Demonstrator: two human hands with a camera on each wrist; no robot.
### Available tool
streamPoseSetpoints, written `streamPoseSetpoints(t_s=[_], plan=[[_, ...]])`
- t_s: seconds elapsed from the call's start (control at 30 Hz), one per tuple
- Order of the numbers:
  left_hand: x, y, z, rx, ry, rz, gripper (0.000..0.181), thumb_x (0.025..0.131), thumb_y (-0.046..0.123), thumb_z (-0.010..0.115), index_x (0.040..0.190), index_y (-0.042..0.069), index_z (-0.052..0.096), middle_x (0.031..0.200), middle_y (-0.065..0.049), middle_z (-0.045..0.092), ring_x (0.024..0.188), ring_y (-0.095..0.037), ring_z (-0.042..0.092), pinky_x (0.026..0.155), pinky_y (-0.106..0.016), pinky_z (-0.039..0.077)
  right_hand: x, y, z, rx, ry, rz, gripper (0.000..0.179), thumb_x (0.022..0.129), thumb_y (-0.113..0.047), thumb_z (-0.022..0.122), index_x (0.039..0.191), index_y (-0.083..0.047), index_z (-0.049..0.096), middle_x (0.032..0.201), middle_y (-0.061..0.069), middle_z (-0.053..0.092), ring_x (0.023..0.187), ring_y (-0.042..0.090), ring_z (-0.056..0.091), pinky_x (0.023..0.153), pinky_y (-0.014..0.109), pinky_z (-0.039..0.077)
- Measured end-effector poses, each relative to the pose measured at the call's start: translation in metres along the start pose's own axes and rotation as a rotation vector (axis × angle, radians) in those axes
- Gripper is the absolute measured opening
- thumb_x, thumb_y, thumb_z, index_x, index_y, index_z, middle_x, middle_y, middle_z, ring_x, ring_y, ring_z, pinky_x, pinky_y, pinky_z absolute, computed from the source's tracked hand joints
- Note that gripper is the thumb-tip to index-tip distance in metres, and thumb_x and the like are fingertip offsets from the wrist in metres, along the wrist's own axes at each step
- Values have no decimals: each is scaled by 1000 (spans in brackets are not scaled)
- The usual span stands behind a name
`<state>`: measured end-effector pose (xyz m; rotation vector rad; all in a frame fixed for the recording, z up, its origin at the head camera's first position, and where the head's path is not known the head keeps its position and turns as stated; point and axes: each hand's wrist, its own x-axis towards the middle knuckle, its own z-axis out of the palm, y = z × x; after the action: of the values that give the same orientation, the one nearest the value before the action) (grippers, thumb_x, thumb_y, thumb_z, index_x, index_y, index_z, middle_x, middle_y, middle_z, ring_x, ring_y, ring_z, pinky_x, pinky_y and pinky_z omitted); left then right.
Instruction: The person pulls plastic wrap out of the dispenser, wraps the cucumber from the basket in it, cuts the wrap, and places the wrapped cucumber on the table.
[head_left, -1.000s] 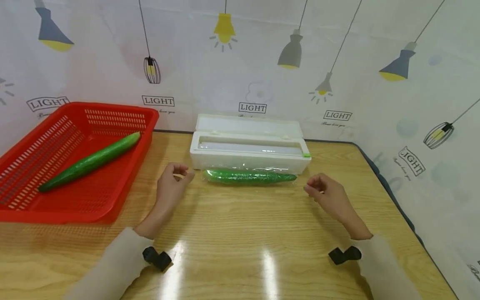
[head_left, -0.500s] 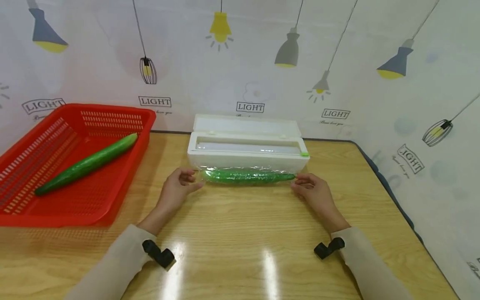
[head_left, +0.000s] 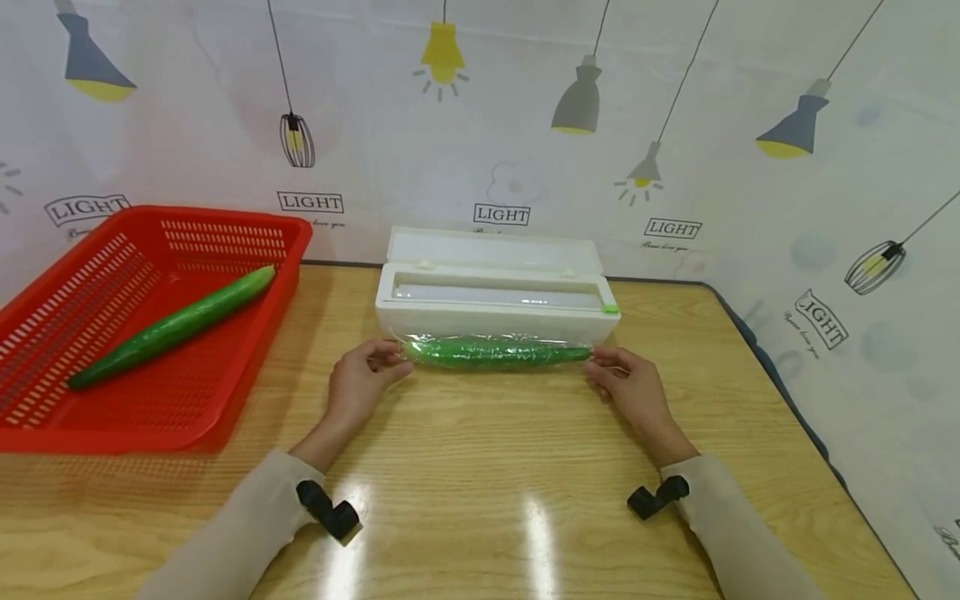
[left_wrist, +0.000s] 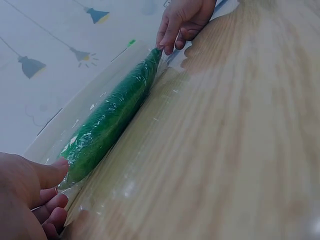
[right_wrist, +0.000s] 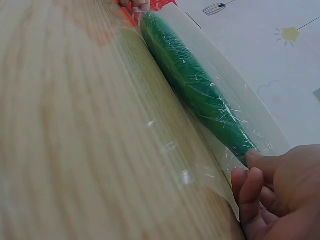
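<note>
A green cucumber [head_left: 498, 354] in shiny clear wrap [left_wrist: 102, 117] lies on the desk [head_left: 480, 467], right by a white box [head_left: 487, 323]. The left hand [head_left: 358, 382] pinches one end, the right hand [head_left: 632, 390] the other, fingers clamped on both. The box's lid [head_left: 491, 250] is up. Over left, a red basket [head_left: 257, 358] holds a second cucumber [head_left: 176, 327].
</note>
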<state>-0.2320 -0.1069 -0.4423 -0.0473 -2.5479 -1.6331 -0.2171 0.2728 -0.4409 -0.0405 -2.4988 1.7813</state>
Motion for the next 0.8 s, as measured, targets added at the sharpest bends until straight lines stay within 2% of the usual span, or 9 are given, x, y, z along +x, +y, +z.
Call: streamPoseSetpoints(t_s=[0.13, 0.3, 0.5, 0.67, 0.8], plan=[[1, 2, 2, 12, 35, 9, 34, 79, 24, 81, 107, 9, 70, 94, -6, 70, 85, -22, 63, 75, -35, 47, 0, 0, 0, -18, 7, -2, 35, 93, -16, 64, 119, 6, 60, 97, 19, 67, 74, 10, 63, 59, 19, 49], [4, 1, 2, 17, 47, 22, 34, 79, 25, 80, 107, 8, 71, 94, -6, 70, 85, -22, 65, 76, -37, 48, 1, -1, 1, -30, 26, -11, 32, 93, -15, 65, 117, 6, 61, 93, 18, 68, 72, 10, 62, 59, 19, 49], [7, 1, 2, 12, 63, 15, 26, 78, 22, 81, 97, 7, 73, 88, -6, 71, 81, -20, 66, 74, -33, 47, 1, 0, 2, -48, 40, -3, 27, 93, -14, 64, 111, 6, 63, 90, 19, 67, 69, 9, 60, 57, 20, 49], [5, 1, 2, 0, 64, 19, 21, 77, 19, 81, 91, 6, 73, 84, -5, 70, 78, -17, 64, 71, -30, 46, -2, -1, 3, -114, 48, 26, 25, 93, -18, 65, 105, 4, 64, 88, 16, 67, 69, 10, 59, 59, 20, 49], [-1, 1, -1, -5, 44, 5, 20, 79, 18, 80, 90, 4, 72, 84, -6, 69, 75, -16, 61, 68, -28, 46, -13, -3, 3, -139, 23, 46, 26, 93, -21, 64, 105, 2, 64, 89, 15, 67, 74, 13, 61, 62, 21, 51]])
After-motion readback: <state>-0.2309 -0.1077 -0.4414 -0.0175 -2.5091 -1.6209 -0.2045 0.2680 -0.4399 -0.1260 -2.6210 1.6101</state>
